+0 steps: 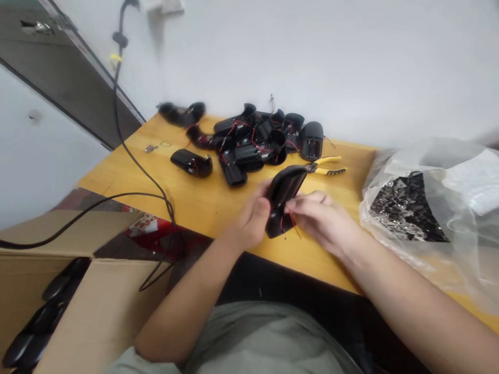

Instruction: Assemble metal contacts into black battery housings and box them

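My left hand (254,217) is closed around a black plastic housing (287,191), holding it tilted up over the table's front part. Red wires (293,219) hang from the lower end of this housing. The fingers of my right hand (317,212) are pinched together at its inner side, close to the wires; what they grip is too small and blurred to make out. Just behind the housing lie wire pliers (328,167) with yellow handles. A pile of similar black housings (251,154) with red wires sits farther back.
A clear plastic bag (409,210) full of small metal pieces stands at the right on the yellow table (126,173). A black cable (116,104) runs from the wall socket across the left side. An open cardboard box (99,313) with black parts is at the lower left.
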Action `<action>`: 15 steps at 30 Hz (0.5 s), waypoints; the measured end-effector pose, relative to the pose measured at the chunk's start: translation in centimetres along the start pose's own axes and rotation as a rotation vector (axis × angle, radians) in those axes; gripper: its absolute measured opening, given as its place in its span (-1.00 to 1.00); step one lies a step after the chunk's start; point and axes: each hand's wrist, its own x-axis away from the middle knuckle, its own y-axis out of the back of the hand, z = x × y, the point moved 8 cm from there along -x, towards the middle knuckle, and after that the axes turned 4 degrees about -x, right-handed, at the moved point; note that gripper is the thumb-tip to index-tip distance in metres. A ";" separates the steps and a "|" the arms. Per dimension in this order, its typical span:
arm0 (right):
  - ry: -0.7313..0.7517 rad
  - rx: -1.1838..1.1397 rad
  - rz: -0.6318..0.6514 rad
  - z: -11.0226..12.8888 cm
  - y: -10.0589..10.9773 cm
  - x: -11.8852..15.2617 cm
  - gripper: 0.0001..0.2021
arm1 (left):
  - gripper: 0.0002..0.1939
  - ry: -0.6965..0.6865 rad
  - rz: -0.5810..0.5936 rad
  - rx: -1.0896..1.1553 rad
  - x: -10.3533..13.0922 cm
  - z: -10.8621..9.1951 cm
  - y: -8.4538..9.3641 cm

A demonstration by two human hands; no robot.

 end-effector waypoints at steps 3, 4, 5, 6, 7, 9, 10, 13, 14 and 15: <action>-0.062 -0.067 -0.061 -0.7 0.3 0.1 -0.79 | -0.37 0.110 0.015 0.089 -0.3 1.1 0.1; -0.080 -0.091 -0.087 -0.9 0.4 0.1 -0.78 | -0.36 0.125 0.017 0.106 -0.4 1.3 0.1; -0.093 -0.113 -0.105 -1.1 0.5 0.1 -0.78 | -0.37 0.134 0.017 0.127 -0.6 1.4 0.0; -0.101 -0.129 -0.116 -1.2 0.6 0.0 -0.79 | -0.37 0.135 0.018 0.155 -0.7 1.4 0.0; -0.103 -0.141 -0.119 -1.2 0.5 0.0 -0.79 | -0.38 0.137 0.022 0.188 -0.8 1.4 -0.2; -0.101 -0.153 -0.113 -1.2 0.4 -0.2 -0.77 | -0.39 0.153 0.030 0.255 -1.0 1.4 -0.5; -0.099 -0.152 -0.109 -1.1 0.4 -0.3 -0.77 | -0.39 0.170 0.031 0.281 -1.0 1.4 -0.7; -0.098 -0.137 -0.094 -1.1 0.5 -0.3 -0.77 | -0.36 0.230 0.020 0.329 -0.9 1.6 -1.1; -0.095 -0.131 -0.089 -1.1 0.6 -0.3 -0.77 | -0.35 0.236 0.017 0.335 -0.8 1.6 -1.2; -0.088 -0.123 -0.083 -1.1 0.6 -0.2 -0.76 | -0.35 0.228 0.017 0.330 -0.8 1.6 -1.2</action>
